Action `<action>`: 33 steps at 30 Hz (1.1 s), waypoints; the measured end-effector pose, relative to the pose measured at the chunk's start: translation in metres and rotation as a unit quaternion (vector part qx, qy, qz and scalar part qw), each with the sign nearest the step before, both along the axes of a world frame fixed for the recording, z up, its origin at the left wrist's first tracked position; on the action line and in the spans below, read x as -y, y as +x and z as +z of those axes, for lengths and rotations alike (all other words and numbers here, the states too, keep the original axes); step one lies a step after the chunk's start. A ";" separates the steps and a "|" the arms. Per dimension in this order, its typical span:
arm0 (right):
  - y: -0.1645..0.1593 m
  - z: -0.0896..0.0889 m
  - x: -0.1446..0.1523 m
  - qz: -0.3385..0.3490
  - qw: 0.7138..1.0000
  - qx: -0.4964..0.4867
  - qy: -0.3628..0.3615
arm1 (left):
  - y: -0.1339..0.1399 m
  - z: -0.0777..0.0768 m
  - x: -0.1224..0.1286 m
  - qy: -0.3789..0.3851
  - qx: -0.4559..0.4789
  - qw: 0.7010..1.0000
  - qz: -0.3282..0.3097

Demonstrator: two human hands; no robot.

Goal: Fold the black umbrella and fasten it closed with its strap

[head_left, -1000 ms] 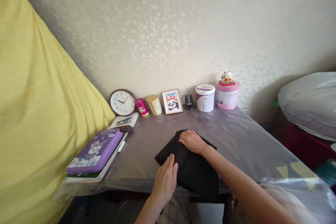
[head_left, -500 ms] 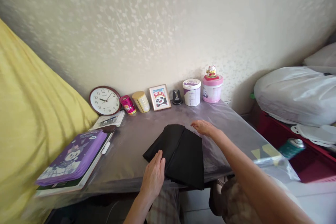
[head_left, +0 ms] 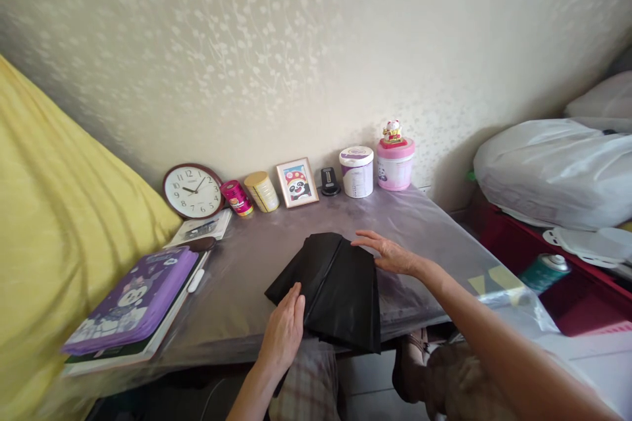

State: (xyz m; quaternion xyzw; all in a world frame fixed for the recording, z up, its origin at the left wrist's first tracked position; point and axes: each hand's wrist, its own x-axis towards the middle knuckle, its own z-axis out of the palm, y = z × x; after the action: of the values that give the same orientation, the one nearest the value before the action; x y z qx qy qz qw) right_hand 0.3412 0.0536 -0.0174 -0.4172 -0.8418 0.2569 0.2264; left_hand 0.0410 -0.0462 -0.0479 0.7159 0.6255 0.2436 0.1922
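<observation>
A folded piece of smooth black material (head_left: 340, 296), perhaps a bag or cloth, lies at the table's front edge, its lower right corner hanging over. A crease runs slantwise across its top layer. My left hand (head_left: 284, 325) rests on its lower left part, fingers stretched out and close together. Against the upper right edge is my right hand (head_left: 392, 255), fingers extended and apart, the tips over the material. Neither hand grips anything. Part of the material's lower left edge is hidden under my left hand.
Along the wall stand a clock (head_left: 193, 191), a pink can (head_left: 237, 198), a yellow-lidded can (head_left: 262, 191), a picture frame (head_left: 297, 183) and two tubs, one purple-white (head_left: 356, 172), one pink (head_left: 395, 165). A purple case (head_left: 133, 302) lies left on the plastic-covered table (head_left: 232, 302).
My right hand has come down and inward onto the black material's upper right edge, its fingers spreading. The top layer's crease sits slightly differently. My left hand stays on the lower left.
</observation>
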 end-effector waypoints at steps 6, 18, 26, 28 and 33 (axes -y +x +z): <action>-0.012 0.006 -0.005 -0.003 0.999 -0.050 0.014 | 0.000 0.003 -0.001 -0.003 0.002 1.000 -0.002; -0.051 0.015 -0.029 -0.016 0.993 -0.114 0.041 | -0.005 0.001 -0.004 0.014 -0.004 1.000 0.000; -0.079 0.003 -0.044 -0.065 0.993 -0.073 0.059 | -0.014 0.002 -0.010 0.046 0.014 0.995 -0.087; -0.087 -0.003 -0.047 -0.070 0.991 -0.092 0.068 | -0.014 0.003 -0.010 0.049 0.014 0.994 -0.092; -0.108 -0.020 -0.054 -0.106 0.983 -0.134 0.071 | -0.014 0.006 -0.010 0.057 0.013 0.993 -0.102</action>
State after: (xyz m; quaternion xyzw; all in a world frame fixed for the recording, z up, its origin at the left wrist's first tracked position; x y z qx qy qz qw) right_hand 0.2327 0.1076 -0.0376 -0.4487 -0.7708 0.2243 0.3927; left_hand 0.0275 -0.0363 -0.0416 0.7825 0.5320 0.2670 0.1829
